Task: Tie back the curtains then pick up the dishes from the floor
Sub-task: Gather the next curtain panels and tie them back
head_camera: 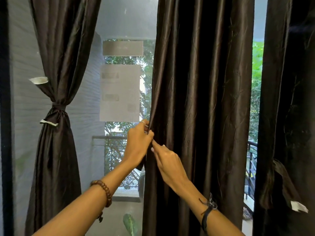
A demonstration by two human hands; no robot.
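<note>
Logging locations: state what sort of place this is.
Probably a home room at a balcony window: dark curtains, one already tied back, a balcony railing and trees outside.

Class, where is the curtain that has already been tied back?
The tied curtain hangs at the left of the head view, beside the dark frame, left of both hands.

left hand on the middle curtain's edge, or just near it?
Touching. The head view shows the left hand with its fingers curled round the left edge of the middle curtain, gripping the fabric.
</note>
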